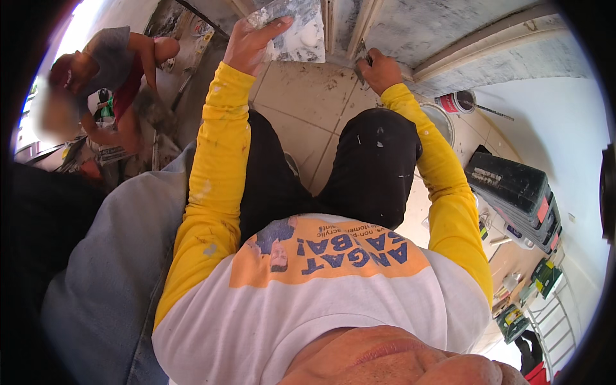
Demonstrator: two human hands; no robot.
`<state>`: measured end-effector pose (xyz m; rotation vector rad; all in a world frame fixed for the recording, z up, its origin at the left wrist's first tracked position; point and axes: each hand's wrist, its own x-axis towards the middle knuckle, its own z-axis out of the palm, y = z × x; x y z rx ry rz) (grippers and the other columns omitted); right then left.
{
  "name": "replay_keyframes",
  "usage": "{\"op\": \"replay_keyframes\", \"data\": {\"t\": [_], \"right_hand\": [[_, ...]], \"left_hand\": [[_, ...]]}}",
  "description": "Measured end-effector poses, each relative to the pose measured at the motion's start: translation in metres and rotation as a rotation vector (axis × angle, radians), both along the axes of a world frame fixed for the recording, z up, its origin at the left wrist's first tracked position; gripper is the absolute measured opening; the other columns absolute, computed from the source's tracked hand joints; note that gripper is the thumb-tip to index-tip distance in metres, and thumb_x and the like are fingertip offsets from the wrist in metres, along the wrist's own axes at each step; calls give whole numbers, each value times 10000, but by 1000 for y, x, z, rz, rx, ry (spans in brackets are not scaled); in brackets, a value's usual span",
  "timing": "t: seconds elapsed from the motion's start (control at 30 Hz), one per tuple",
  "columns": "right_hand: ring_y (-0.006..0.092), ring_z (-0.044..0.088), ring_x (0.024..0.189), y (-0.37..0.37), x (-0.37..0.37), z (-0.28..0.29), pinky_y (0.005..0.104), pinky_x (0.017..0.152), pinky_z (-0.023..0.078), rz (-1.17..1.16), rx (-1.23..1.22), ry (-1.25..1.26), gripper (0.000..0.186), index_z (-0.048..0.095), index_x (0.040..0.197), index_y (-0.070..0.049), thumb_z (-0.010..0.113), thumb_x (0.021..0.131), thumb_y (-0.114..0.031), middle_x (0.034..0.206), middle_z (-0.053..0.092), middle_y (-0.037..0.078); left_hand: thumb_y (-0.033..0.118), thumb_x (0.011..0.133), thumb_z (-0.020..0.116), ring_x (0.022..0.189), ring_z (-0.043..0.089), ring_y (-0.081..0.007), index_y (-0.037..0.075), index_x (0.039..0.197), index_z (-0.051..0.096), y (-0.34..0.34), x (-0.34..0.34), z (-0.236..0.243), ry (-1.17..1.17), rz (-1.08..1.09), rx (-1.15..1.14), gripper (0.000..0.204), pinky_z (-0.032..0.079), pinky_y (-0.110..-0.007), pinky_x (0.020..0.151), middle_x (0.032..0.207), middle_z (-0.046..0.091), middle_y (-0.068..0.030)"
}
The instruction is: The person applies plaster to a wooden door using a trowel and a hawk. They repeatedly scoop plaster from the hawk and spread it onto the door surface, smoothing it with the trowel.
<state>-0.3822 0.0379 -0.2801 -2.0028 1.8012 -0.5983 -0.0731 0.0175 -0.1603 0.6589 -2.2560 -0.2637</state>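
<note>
My left hand [251, 43] grips a flat sheet [301, 37] smeared with white filler, its thumb lying on top along the near edge. Beyond it, to the right, my right hand [382, 70] is closed around a small putty knife [360, 73], most of which the fingers hide. The knife is close to the wooden moulding of a panelled piece [471, 32] with grey, patchy, white-smeared faces. I cannot tell whether its blade touches the wood. Both forearms are stretched forward in yellow sleeves, above my knees.
At the left a co-worker [106, 70] bends over tools and clutter. An open bucket [451, 131] stands by my right forearm, with a paint can [452, 102] and a thin rod [494, 112] beyond. Black cases [507, 176] and a ladder [555, 321] line the right wall.
</note>
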Motion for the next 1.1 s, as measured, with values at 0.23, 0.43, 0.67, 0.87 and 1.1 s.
{"op": "replay_keyframes", "data": {"t": [0.23,0.43,0.67,0.87,1.1], "right_hand": [[458,637,731,-2,1,12,529,713,515,18,-81,60,260,584,930,-28,569,867,-280,758,653,253],[458,634,719,5,-3,6,536,706,511,47,-53,51,250,571,927,-17,561,871,-261,744,643,265],[455,635,719,-4,5,2,536,693,510,42,-91,59,269,539,920,-21,556,882,-287,736,646,260],[424,649,735,12,-12,8,505,675,525,98,-141,161,209,551,941,-34,535,897,-237,812,665,215],[307,672,877,19,-12,6,422,696,559,560,-164,569,177,603,1015,-82,562,865,-165,1020,635,108]], "left_hand": [[-157,617,485,1074,639,-300,36,1205,657,-8,-6,-8,40,-30,-42,642,452,-318,958,1148,685,-160],[-146,582,503,643,466,-216,107,1247,662,-2,8,-22,-184,207,-132,729,399,-306,655,1178,692,-63],[-141,573,514,704,570,-225,109,1253,654,-6,3,-19,-132,151,-222,739,367,-285,665,1189,687,-52],[-143,593,510,1015,672,-273,75,1235,649,-1,4,-11,-122,125,-82,691,470,-289,829,1178,682,-124],[-143,590,503,1059,665,-288,33,1216,645,-12,7,-19,-16,27,-59,665,453,-284,969,1172,677,-162]]}}
